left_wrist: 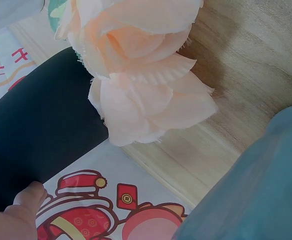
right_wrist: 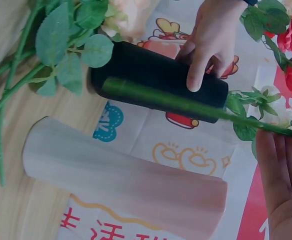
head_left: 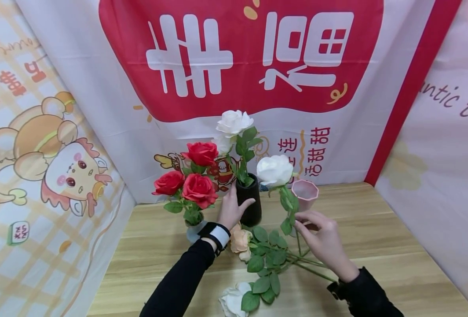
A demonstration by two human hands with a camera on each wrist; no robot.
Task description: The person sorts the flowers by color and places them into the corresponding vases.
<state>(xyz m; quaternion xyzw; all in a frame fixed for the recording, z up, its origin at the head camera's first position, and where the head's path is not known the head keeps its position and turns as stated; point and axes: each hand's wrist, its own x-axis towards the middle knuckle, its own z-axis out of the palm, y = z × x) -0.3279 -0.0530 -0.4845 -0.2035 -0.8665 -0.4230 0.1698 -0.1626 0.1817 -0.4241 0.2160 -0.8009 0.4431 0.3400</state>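
Upright on the table, a black vase [head_left: 251, 212] holds white roses [head_left: 234, 123] with green leaves. My left hand [head_left: 233, 208] grips this vase from its left side, thumb toward the front; the right wrist view shows the fingers of the left hand [right_wrist: 211, 50] on it. My right hand [head_left: 323, 237] pinches the stem of another white rose [head_left: 274, 171], its bloom up and just right of the vase. In the right wrist view, its green stem [right_wrist: 171, 102] passes in front of the black vase, outside it.
Red roses [head_left: 199, 190] stand in a pale blue vase [head_left: 194, 233] at the left. Behind my right hand is a pink vase [head_left: 306, 196]. Peach roses [head_left: 240, 242] and a white rose [head_left: 234, 301] lie on the wooden table [head_left: 155, 259], stems toward the right.
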